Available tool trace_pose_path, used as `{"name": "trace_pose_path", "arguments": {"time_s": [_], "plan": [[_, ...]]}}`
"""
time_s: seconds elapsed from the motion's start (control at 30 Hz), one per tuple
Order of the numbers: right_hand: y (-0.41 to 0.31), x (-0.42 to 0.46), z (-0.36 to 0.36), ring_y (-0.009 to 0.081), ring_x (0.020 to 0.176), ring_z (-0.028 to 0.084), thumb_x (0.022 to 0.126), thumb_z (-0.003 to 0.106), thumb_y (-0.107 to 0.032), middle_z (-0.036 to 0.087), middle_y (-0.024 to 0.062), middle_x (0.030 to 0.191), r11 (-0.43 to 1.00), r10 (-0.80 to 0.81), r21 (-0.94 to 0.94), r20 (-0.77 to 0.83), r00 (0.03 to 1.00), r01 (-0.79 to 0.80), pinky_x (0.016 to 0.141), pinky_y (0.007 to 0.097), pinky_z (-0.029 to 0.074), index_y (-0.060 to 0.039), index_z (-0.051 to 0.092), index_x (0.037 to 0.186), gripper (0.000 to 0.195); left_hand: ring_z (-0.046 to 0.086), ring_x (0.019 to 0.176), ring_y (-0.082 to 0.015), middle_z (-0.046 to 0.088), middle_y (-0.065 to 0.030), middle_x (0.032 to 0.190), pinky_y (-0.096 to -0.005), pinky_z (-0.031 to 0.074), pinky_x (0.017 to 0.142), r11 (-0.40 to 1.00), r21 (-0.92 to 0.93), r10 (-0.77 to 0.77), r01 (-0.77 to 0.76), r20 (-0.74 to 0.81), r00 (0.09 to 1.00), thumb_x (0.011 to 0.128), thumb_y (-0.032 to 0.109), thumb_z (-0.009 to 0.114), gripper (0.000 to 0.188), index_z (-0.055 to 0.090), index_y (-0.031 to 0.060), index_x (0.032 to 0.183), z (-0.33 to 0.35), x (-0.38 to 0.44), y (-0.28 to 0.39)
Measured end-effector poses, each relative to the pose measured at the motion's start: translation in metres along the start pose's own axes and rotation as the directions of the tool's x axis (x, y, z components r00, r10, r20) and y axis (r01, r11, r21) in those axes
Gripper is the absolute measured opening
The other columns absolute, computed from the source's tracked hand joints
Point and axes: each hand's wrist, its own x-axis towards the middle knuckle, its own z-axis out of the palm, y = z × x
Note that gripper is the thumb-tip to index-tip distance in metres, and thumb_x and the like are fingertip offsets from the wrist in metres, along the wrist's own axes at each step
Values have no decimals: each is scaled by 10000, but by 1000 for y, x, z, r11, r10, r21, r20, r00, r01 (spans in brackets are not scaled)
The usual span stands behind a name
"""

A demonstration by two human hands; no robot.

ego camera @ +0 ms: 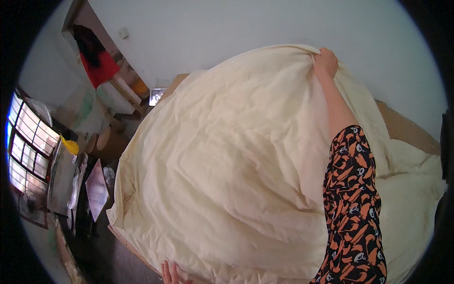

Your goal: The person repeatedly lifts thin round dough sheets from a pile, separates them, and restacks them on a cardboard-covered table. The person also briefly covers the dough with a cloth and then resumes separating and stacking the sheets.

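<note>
A large cream cloth (220, 152), soft and wrinkled, spreads over the wide surface before me. My right hand (327, 63) grips its far edge close to the wall and lifts it, so folds run down from the fist. The right arm reaches across the cloth in a black sleeve (354, 198) with an orange and white pattern. At the bottom of the view, my left hand (172, 272) rests at the near edge of the cloth, its fingers apart. The rest of that hand is cut off by the frame.
A white wall (255, 25) stands behind the cloth. Brown board (408, 124) shows past its far right edge. On the left are a barred window (30, 142), a yellow cloth or bag (70, 145), cardboard rolls (111, 142) and a hanging red and black garment (97, 64).
</note>
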Motion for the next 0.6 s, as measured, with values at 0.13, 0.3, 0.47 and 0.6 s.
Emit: {"name": "trace_pose_path", "arguments": {"time_s": [0.13, 0.3, 0.47, 0.6], "plan": [[51, -47, 61, 323, 1221, 374, 792, 592, -346, 414, 165, 1313, 998, 35, -50, 203, 979, -26, 956, 422, 370, -107, 502, 1231, 507, 290, 1253, -397, 284, -225, 1380, -449, 302, 993, 999, 43, 1, -1, -1, 1000, 821, 217, 599, 582, 359, 36, 1320, 15, 15, 14], [108, -93, 86, 330, 1288, 285, 803, 536, -430, 326, 183, 1383, 986, 63, -161, 581, 812, 38, 1036, 393, 288, -51, 403, 1308, 646, 278, 1253, -428, 260, -288, 1364, -511, 200, 1037, 993, 113, -31, 20, 98, 995, 747, 159, 583, 707, 253, -54, 1334, 23, 4, 20], [81, -83, 66, 353, 1279, 292, 816, 506, -466, 353, 166, 1372, 981, 1, -146, 673, 740, 132, 1043, 398, 270, -16, 429, 1276, 648, 176, 1291, -460, 181, -312, 1388, -540, 122, 1057, 981, 180, -95, 67, 153, 984, 695, 159, 606, 769, 233, -60, 1331, 41, 12, 9], [6, -123, 20, 356, 1279, 292, 852, 511, -378, 365, 152, 1367, 919, -386, 102, 422, 820, 380, 1047, 412, 252, -39, 444, 1272, 544, 179, 1291, -458, 188, -296, 1393, -547, 121, 1055, 993, 114, -49, 37, 108, 993, 661, 164, 647, 791, 266, -43, 1322, 47, 24, 7]]}}
